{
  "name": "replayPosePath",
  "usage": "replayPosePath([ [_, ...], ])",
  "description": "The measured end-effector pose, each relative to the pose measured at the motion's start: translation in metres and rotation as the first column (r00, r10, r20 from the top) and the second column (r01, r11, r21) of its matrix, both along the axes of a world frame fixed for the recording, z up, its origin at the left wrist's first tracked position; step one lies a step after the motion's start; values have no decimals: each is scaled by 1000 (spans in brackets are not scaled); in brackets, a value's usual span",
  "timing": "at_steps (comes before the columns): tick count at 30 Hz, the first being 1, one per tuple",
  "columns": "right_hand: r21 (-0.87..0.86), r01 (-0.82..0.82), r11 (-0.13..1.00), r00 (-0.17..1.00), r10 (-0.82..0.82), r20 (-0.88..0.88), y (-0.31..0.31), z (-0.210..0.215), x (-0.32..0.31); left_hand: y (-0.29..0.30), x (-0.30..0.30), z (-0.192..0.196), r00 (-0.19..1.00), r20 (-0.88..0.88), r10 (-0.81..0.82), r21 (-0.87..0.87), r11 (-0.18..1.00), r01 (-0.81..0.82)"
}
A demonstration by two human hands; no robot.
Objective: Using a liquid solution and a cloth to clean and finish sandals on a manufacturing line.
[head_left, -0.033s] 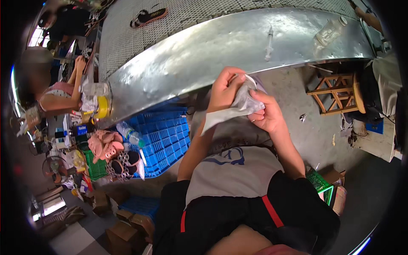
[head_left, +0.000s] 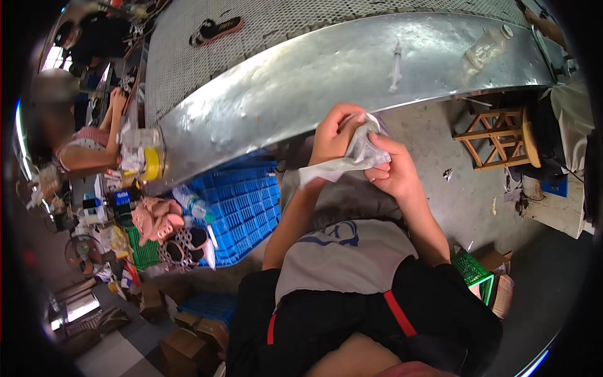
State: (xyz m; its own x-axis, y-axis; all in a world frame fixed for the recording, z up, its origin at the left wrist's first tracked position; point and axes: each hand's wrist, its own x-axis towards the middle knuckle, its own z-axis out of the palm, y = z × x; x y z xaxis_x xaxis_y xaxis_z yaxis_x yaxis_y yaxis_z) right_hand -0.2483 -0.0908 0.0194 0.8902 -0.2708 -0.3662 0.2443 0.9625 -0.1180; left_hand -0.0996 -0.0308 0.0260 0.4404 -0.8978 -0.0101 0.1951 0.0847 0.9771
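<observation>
A thin, crumpled white cloth (head_left: 363, 149) is stretched between my hands, just off the near edge of the metal bench. My left hand (head_left: 331, 135) is closed on its upper part, fingers bent over it. My right hand (head_left: 394, 166) pinches the other side, thumb on top. One loose strip of the cloth hangs out to the left, below my left hand. Beyond the hands, a clear syringe (head_left: 395, 68) lies on the bench's metal rim (head_left: 282, 81). A clear bottle (head_left: 488, 50) lies on its side farther right.
A black sandal (head_left: 217, 30) lies on the mesh belt (head_left: 301, 19). To the left are a blue crate (head_left: 245, 201), pink shoes (head_left: 157, 218) and a jar with a yellow lid (head_left: 152, 164). A co-worker's arm (head_left: 110, 129) is beyond them. A wooden stool (head_left: 499, 138) stands right.
Hardly anything differs. The hands and cloth sit very slightly lower in the picture, and the grip looks the same.
</observation>
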Motion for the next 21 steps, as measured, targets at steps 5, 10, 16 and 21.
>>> replayPosePath([
  [5,-85,186,979,977,-193,-88,-42,32,4,-28,-12,20,981,188,-41,29,999,36],
  [10,-406,186,895,859,-349,-375,-74,35,-7,-66,-27,21,818,559,-134,184,982,35],
  [16,-954,-291,-69,578,-807,-118,-100,24,-26,-105,-43,25,937,265,-228,289,946,149],
  [21,-877,-367,-310,429,-893,136,-125,55,-53,-143,-83,66,838,482,-256,182,965,190],
])
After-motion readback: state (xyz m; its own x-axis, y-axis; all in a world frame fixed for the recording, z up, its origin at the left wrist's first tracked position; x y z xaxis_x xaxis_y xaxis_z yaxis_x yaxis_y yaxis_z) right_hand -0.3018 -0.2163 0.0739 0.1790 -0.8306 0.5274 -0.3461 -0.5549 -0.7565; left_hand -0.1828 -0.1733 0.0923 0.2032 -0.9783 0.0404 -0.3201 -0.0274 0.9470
